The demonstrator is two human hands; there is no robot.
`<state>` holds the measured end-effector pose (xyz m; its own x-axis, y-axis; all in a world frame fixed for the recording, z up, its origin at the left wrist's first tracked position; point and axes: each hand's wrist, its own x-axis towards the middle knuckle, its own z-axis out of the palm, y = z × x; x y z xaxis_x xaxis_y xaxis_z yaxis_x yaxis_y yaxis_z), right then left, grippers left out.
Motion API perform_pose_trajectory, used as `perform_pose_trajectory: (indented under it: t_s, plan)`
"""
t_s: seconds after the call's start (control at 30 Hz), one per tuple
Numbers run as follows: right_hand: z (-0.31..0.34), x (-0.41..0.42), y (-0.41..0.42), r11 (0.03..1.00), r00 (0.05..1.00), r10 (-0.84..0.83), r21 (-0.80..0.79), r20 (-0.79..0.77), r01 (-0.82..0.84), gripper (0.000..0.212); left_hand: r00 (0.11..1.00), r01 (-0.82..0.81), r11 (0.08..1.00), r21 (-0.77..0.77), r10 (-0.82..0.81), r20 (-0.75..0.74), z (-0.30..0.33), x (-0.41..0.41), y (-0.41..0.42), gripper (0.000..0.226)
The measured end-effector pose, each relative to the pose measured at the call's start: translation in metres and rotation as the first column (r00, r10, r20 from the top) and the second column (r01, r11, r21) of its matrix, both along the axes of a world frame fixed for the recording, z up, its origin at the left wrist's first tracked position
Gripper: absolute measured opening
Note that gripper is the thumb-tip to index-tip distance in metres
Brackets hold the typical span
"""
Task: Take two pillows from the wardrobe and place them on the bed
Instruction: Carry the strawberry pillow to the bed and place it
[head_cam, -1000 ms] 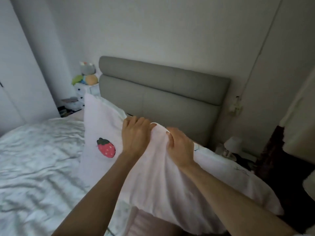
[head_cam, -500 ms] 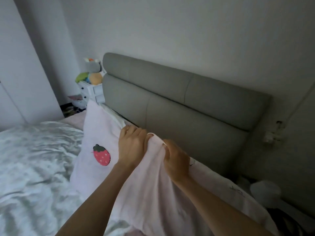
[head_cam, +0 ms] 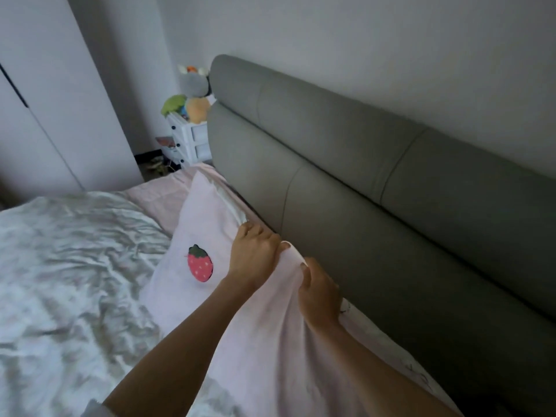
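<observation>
Both bare forearms reach forward from the bottom edge, roughly parallel, close together. Left hand (head_cam: 254, 257) sits a bit further out than the right, knuckles up, fingers curled over and pinching a fold of the pale pink fabric pillowcase (head_cam: 270, 341). Right hand (head_cam: 319, 296) is just beside it, thumb on top, fingers tucked under, gripping the same fold.

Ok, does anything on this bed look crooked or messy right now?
The pink strawberry pillow stands on edge, held by both hands, not yet flat. The white duvet is rumpled.
</observation>
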<state>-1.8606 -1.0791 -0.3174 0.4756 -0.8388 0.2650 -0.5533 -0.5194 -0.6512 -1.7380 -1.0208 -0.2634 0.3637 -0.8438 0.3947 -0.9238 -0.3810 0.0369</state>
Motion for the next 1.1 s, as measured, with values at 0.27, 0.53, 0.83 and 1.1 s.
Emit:
perform_pose_trajectory:
  t_s: [0.27,0.53,0.83,1.1]
  plan:
    - [-0.081,0.053,-0.114,0.982,0.916,0.148,0.164,-0.373,-0.092,0.047,0.969,-0.15,0.983,0.102,0.167,-0.184,-0.099,0.051,-0.092,0.029]
    - [-0.16,0.031,-0.131,0.943,0.805,0.274,0.31,-0.526,-0.118,0.047,0.602,-0.468,0.849,0.244,0.509,-0.616,-0.22,0.024,-0.053,0.047]
    - [-0.245,0.052,-0.196,0.973,0.718,0.224,0.192,-0.659,-0.128,0.061,-0.127,-0.824,0.388,0.413,0.584,-0.802,-0.317,0.015,-0.02,0.095]
    - [-0.283,0.058,-0.207,0.973,0.76,0.169,0.23,-0.627,-0.027,0.041,-0.043,-0.863,0.392,0.319,0.572,-0.819,-0.343,0.023,-0.025,0.085]
